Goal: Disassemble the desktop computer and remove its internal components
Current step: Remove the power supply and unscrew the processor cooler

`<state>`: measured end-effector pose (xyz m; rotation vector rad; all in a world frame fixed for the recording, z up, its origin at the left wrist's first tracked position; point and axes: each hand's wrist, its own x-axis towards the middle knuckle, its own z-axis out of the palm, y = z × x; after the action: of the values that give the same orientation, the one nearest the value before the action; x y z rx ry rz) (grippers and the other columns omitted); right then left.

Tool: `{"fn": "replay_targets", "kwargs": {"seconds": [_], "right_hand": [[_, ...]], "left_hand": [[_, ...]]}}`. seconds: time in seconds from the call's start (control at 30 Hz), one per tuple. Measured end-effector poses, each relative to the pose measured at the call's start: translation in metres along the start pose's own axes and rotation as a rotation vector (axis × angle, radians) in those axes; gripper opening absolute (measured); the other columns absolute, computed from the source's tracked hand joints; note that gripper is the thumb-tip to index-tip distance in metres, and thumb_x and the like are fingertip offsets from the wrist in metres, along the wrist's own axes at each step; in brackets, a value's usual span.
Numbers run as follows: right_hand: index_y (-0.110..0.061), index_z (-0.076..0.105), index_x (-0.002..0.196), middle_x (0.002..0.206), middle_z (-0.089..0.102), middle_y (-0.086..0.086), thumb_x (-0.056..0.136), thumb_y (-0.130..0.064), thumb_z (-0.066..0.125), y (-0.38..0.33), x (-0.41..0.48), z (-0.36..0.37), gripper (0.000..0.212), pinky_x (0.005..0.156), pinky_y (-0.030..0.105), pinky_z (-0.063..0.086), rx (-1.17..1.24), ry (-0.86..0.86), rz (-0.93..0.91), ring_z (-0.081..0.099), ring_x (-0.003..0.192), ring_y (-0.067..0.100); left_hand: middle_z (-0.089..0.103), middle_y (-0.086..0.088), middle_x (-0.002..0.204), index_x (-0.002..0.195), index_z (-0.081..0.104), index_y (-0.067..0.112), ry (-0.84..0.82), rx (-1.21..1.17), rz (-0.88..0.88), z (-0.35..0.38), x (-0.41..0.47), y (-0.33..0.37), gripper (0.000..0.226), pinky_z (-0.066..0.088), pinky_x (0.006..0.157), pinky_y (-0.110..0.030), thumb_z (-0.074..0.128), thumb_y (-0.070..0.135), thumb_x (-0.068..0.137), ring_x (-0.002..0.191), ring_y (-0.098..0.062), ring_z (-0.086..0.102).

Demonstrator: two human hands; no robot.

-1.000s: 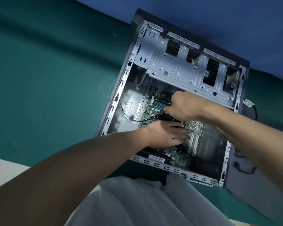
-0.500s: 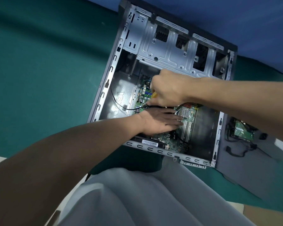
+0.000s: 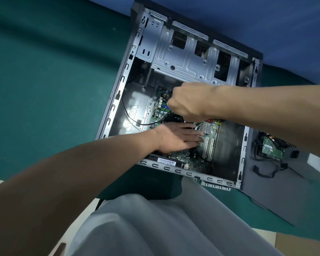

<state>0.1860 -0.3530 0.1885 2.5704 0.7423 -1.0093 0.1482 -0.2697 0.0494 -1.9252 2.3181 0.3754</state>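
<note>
The open desktop case (image 3: 118, 93) lies on its side on a green mat. Its green motherboard (image 3: 207, 145) sits in the bottom, with a small silver heatsink (image 3: 206, 128) and white slots. My left hand (image 3: 177, 137) lies flat, fingers straight, pressing on the board beside a black cooler (image 3: 174, 118). Just above it, my right hand (image 3: 188, 100) is curled in a fist over the board's far-left part, gripping a screwdriver that the hand almost entirely hides. A thin black cable (image 3: 126, 109) loops across the case floor.
The bare metal drive cage (image 3: 183, 58) fills the far end of the case. To the right, a hard drive with a green board (image 3: 272, 148) and loose black cables lie on the dark side panel (image 3: 284, 191). My grey-clothed lap is below.
My right hand has shifted slightly toward the far side of the board. My left hand has stayed flat in place. The view has swung, bringing the hard drive at the right into sight.
</note>
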Motion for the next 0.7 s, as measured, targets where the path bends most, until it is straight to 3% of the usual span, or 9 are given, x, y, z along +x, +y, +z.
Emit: {"fn": "replay_targets", "kwargs": {"seconds": [0.1, 0.2, 0.3, 0.37, 0.43, 0.47, 0.53, 0.6, 0.7], "right_hand": [[-0.007, 0.043, 0.071, 0.058, 0.043, 0.009, 0.097, -0.016, 0.034, -0.003, -0.001, 0.002, 0.029, 0.058, 0.037, 0.053, -0.077, 0.041, -0.107, 0.057, 0.062, 0.03], [-0.006, 0.041, 0.059, 0.053, 0.041, 0.007, 0.089, -0.01, 0.049, -0.003, 0.002, 0.003, 0.032, 0.042, 0.026, 0.038, 0.099, 0.084, 0.001, 0.051, 0.05, 0.024], [-0.007, 0.045, 0.057, 0.053, 0.047, 0.007, 0.09, -0.02, 0.056, 0.002, 0.009, 0.003, 0.037, 0.035, 0.018, 0.029, 0.627, 0.044, 0.401, 0.045, 0.043, 0.02], [-0.003, 0.049, 0.071, 0.058, 0.055, 0.01, 0.094, -0.016, 0.047, 0.006, 0.014, 0.002, 0.027, 0.031, 0.013, 0.024, 1.153, -0.122, 0.69, 0.032, 0.031, 0.011], [-0.001, 0.049, 0.083, 0.049, 0.054, 0.011, 0.099, -0.013, 0.038, 0.006, 0.017, 0.003, 0.022, 0.032, 0.012, 0.017, 1.403, -0.316, 0.82, 0.015, 0.028, 0.008], [0.0, 0.049, 0.088, 0.044, 0.052, 0.009, 0.1, -0.011, 0.036, 0.005, 0.021, 0.005, 0.021, 0.032, 0.013, 0.015, 1.406, -0.364, 0.825, 0.012, 0.029, 0.008], [0.0, 0.051, 0.098, 0.062, 0.055, 0.009, 0.1, -0.007, 0.035, -0.002, 0.026, 0.002, 0.017, 0.034, 0.018, 0.017, 1.289, -0.391, 0.784, 0.017, 0.037, 0.01], [-0.003, 0.049, 0.081, 0.08, 0.05, 0.006, 0.098, -0.007, 0.04, -0.007, 0.025, -0.003, 0.02, 0.038, 0.021, 0.025, 0.956, -0.301, 0.605, 0.028, 0.047, 0.012], [-0.014, 0.036, 0.061, 0.065, 0.041, 0.004, 0.096, -0.016, 0.045, -0.014, 0.014, -0.013, 0.036, 0.042, 0.022, 0.028, 0.393, -0.174, 0.324, 0.033, 0.051, 0.012]], "left_hand": [[0.006, -0.003, 0.162, 0.153, 0.014, 0.016, 0.011, 0.012, -0.007, -0.001, 0.0, 0.001, 0.064, -0.003, 0.12, -0.036, 0.044, 0.008, 0.097, 0.149, -0.019, 0.001], [0.006, -0.003, 0.162, 0.153, 0.015, 0.017, 0.003, -0.006, -0.002, -0.002, 0.0, 0.0, 0.062, -0.004, 0.119, -0.036, 0.041, 0.011, 0.098, 0.149, -0.018, 0.0], [0.012, -0.004, 0.162, 0.152, 0.019, 0.014, 0.03, 0.019, 0.022, -0.003, 0.0, -0.001, 0.059, 0.002, 0.121, -0.039, 0.038, 0.012, 0.096, 0.149, -0.02, 0.004], [0.011, -0.002, 0.162, 0.152, 0.018, 0.014, 0.026, 0.034, 0.028, -0.003, 0.0, -0.002, 0.06, 0.001, 0.121, -0.039, 0.032, 0.01, 0.094, 0.149, -0.019, 0.002], [0.008, 0.0, 0.162, 0.153, 0.014, 0.015, 0.014, 0.029, 0.032, -0.002, 0.0, -0.001, 0.062, 0.001, 0.121, -0.039, 0.027, 0.011, 0.093, 0.149, -0.017, 0.0], [0.006, 0.0, 0.162, 0.154, 0.013, 0.016, 0.011, 0.031, 0.031, -0.002, 0.001, -0.001, 0.062, 0.001, 0.121, -0.039, 0.028, 0.01, 0.094, 0.149, -0.017, -0.001], [0.003, 0.001, 0.162, 0.154, 0.012, 0.017, 0.012, 0.042, 0.029, 0.0, 0.001, 0.0, 0.062, 0.001, 0.121, -0.039, 0.032, 0.009, 0.096, 0.149, -0.017, -0.002], [0.002, -0.001, 0.162, 0.154, 0.012, 0.015, 0.008, 0.056, 0.034, 0.001, 0.001, 0.0, 0.061, 0.003, 0.121, -0.04, 0.036, 0.008, 0.098, 0.149, -0.019, -0.003], [0.0, -0.004, 0.162, 0.153, 0.012, 0.014, -0.013, 0.063, 0.04, 0.001, 0.001, -0.001, 0.06, -0.001, 0.121, -0.041, 0.037, 0.009, 0.099, 0.149, -0.022, -0.005]]}}
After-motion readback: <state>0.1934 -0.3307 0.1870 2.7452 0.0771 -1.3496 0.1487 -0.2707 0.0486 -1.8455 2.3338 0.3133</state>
